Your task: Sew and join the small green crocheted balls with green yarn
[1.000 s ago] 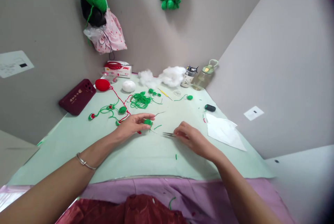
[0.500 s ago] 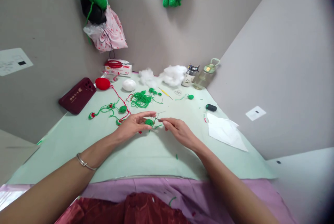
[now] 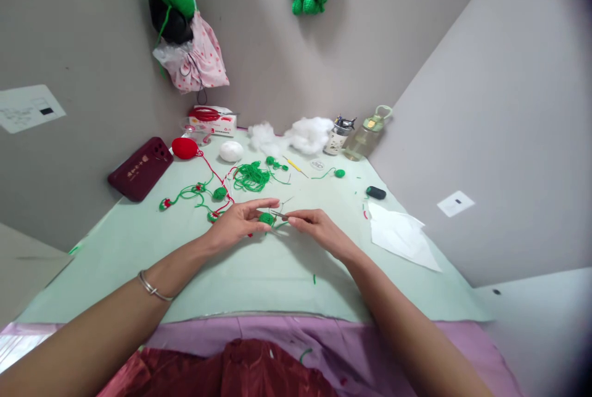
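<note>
My left hand [image 3: 238, 221] is closed on a small green knitted piece [image 3: 266, 219], gripping it between the thumb and the fingers. Several thin needles cross at the right side of this piece, and a strand of green yarn hangs by it. My right hand [image 3: 314, 227] pinches a thin dark knitting needle [image 3: 280, 216], whose tip points left toward the green piece. How the stitches sit on the needles is too small to tell.
Past my hands lie a tangle of green yarn [image 3: 252, 177], a red yarn ball [image 3: 184, 148], a white ball [image 3: 230, 151], a yellow-handled hook [image 3: 294, 166] and white stuffing [image 3: 309, 135]. A phone [image 3: 141, 170] leans at left; white paper [image 3: 401, 233] lies at right.
The right hand's needle has tilted slightly and its tip sits closer to the green piece. The left hand keeps its hold. The whole view has shifted slightly.
</note>
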Action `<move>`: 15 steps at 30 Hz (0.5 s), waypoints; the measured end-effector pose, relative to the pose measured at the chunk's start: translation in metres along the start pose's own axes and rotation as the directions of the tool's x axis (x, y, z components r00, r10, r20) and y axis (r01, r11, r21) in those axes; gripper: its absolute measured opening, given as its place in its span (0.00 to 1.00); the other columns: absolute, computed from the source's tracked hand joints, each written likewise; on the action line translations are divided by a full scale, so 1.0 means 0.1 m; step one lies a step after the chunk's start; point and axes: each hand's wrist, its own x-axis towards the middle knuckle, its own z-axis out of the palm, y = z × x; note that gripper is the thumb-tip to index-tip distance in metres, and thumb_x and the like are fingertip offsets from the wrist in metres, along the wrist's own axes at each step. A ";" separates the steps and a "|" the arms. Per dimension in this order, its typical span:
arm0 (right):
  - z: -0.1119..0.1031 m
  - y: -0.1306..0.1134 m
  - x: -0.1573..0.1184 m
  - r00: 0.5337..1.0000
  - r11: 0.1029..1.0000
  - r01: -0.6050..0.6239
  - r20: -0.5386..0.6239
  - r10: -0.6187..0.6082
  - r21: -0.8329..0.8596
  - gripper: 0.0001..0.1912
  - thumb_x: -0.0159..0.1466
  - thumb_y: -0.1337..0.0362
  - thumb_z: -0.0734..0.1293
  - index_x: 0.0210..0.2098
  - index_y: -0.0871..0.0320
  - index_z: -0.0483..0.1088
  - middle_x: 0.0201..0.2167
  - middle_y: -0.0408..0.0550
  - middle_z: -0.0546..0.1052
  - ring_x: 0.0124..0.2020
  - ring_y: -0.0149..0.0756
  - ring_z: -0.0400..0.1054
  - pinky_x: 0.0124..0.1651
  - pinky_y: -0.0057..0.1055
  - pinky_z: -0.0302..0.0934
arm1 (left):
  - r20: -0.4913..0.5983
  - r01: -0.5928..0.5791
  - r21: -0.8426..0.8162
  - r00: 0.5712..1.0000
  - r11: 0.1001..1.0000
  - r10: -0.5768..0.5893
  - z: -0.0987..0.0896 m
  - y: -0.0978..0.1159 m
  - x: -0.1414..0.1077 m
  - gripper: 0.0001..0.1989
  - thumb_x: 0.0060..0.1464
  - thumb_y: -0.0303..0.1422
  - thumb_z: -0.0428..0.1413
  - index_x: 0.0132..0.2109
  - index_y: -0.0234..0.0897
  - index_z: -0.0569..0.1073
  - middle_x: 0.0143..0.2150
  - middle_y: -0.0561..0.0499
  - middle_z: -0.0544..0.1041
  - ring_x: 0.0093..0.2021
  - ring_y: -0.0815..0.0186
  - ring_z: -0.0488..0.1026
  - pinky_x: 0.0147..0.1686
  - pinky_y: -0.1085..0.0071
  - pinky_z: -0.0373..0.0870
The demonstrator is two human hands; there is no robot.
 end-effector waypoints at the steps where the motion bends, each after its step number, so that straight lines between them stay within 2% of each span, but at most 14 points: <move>1: 0.00 0.01 0.00 1.000 1.000 -0.001 0.011 0.001 0.022 0.22 0.66 0.48 0.65 0.40 0.59 0.80 0.28 0.43 0.72 0.32 0.34 0.59 0.35 0.29 0.51 | 0.000 0.009 0.002 1.000 1.000 -0.009 0.00 0.00 0.00 0.36 0.46 0.34 0.65 0.64 0.39 0.72 0.52 0.45 0.79 0.33 0.69 0.67 0.32 0.71 0.62; 3: 0.02 0.02 0.01 1.000 0.998 -0.008 0.030 0.006 0.063 0.22 0.65 0.47 0.65 0.38 0.59 0.80 0.27 0.43 0.70 0.32 0.33 0.57 0.35 0.29 0.51 | 0.007 0.018 -0.001 1.000 1.000 -0.018 0.01 0.00 0.00 0.36 0.46 0.34 0.65 0.63 0.39 0.72 0.47 0.46 0.80 0.32 0.69 0.66 0.32 0.71 0.61; 8: 0.07 0.00 0.04 1.000 0.990 -0.027 0.010 0.025 0.136 0.19 0.63 0.50 0.67 0.39 0.59 0.80 0.24 0.41 0.67 0.30 0.32 0.54 0.34 0.29 0.48 | 0.018 -0.001 -0.009 1.000 1.000 0.001 0.01 -0.04 0.01 0.35 0.46 0.34 0.66 0.63 0.40 0.72 0.45 0.48 0.80 0.33 0.69 0.67 0.35 0.70 0.64; 15: 0.03 0.02 0.02 0.998 0.984 -0.040 0.062 0.029 0.173 0.20 0.62 0.49 0.68 0.44 0.58 0.79 0.28 0.42 0.72 0.30 0.31 0.57 0.34 0.28 0.50 | 0.032 0.019 -0.037 0.999 0.999 -0.018 0.02 -0.07 0.02 0.36 0.46 0.33 0.66 0.64 0.41 0.71 0.36 0.52 0.78 0.31 0.68 0.66 0.35 0.69 0.64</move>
